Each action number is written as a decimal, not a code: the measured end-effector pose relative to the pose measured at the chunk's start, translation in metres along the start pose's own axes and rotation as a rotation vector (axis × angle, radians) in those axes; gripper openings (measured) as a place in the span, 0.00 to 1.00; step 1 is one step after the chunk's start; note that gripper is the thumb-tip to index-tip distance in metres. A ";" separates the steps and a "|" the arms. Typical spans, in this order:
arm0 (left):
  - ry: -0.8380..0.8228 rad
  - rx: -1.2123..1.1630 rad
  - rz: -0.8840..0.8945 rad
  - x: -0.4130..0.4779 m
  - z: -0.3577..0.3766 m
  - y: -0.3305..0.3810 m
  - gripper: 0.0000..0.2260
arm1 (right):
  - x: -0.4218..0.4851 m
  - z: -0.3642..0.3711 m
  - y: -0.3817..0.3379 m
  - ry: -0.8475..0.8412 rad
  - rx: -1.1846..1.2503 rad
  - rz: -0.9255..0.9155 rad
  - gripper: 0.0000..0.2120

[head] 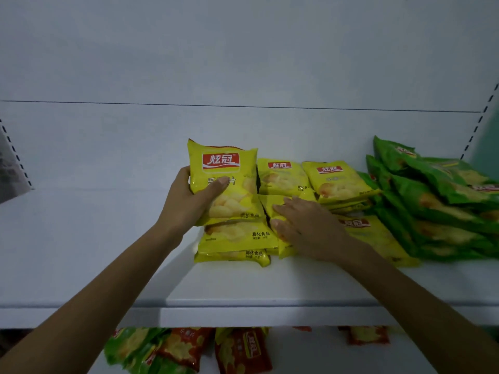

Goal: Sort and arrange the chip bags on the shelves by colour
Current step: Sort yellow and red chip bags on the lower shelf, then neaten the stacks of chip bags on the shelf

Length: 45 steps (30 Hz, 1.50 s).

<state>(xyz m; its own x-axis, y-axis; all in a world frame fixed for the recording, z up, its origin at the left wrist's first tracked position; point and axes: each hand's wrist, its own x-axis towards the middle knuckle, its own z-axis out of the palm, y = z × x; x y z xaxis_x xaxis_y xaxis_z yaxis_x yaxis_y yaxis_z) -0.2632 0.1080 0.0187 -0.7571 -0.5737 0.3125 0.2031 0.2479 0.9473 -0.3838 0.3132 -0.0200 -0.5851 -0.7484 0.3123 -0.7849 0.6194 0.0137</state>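
Head view: mid-sort, the left grip point(189, 203) clamps a yellow bag point(224, 179) upright above the yellow stack point(235, 238) on the shelf point(243, 287), the right grip point(310, 225), fingers point(286, 209) straight, presses the pile point(378, 236) at 3 o'clock; next, seemingly, lay it flat, clear of the green bags point(432, 201).

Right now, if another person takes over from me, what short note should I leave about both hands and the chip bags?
Left hand: grips one yellow bag upright over the yellow stack.
Right hand: open, fingers flat on neighbouring yellow bags.
Done: yellow grouped in the middle of the upper shelf, green bags piled at its right.
Left: set down the held bag; sort the mixed red and green bags on the lower shelf.
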 end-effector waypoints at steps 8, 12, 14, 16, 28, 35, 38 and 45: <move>-0.058 -0.025 0.044 0.004 0.024 0.014 0.18 | -0.026 -0.033 -0.006 0.796 0.348 -0.024 0.21; -0.095 -0.032 0.051 0.002 0.066 0.018 0.19 | -0.047 -0.044 -0.011 0.708 -0.294 -0.202 0.36; -0.157 -0.011 0.068 -0.006 0.092 0.024 0.21 | -0.052 -0.039 -0.005 0.645 -0.488 -0.150 0.33; -0.313 -0.034 0.013 -0.014 0.115 0.030 0.22 | -0.061 -0.043 0.008 0.645 -0.498 -0.038 0.30; -0.651 1.048 0.493 0.003 0.159 -0.018 0.38 | -0.143 -0.076 0.072 0.335 -0.237 0.026 0.25; -0.724 0.868 0.381 0.014 0.153 -0.020 0.46 | -0.111 -0.048 0.082 0.262 -0.266 0.059 0.28; -0.717 0.856 0.386 0.013 0.152 -0.022 0.45 | -0.102 -0.034 0.090 0.150 -0.228 0.052 0.26; -0.678 1.069 0.513 0.002 0.151 -0.023 0.47 | -0.100 -0.023 0.092 -0.055 0.032 0.140 0.50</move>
<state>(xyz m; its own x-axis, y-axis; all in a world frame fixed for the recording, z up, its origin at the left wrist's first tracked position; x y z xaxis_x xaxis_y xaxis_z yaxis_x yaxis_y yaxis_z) -0.3633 0.2187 -0.0127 -0.9589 0.1797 0.2198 0.2100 0.9699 0.1230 -0.3932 0.4508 -0.0278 -0.6990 -0.6675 0.2566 -0.7004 0.7114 -0.0573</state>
